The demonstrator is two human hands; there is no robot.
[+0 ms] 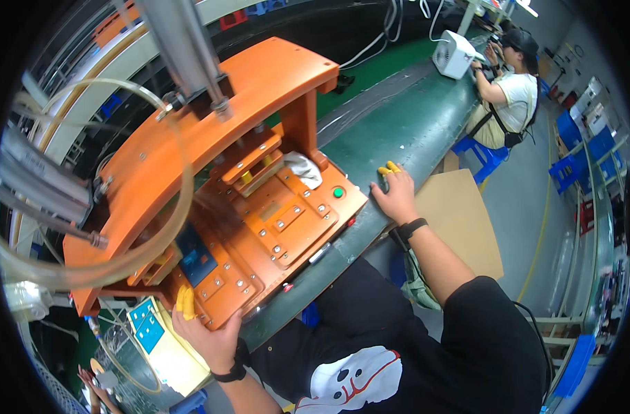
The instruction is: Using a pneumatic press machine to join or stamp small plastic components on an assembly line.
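An orange pneumatic press (260, 76) stands on the green worktable in front of me. My left hand (206, 339) rests at the near left corner of its base, thumb apart from the fingers and nothing held. Yellow finger cots cover some fingertips of both hands. Close to it, a dark blue flat panel (195, 257) lies on the left bed of the press, under the left pressing head. My right hand (397, 196) lies on the worktable's edge, right of the press, fingers spread and empty. The right bed (294, 214) holds several metal pins and raised blocks.
A green button (338, 192) and a crumpled white cloth (302, 170) are on the press. Blue sheets (147, 327) lie on a yellow stack at left. Brown cardboard (460, 221) stands right of my arm. A co-worker (511, 96) sits farther along the table (411, 114) beside a white fan (454, 55).
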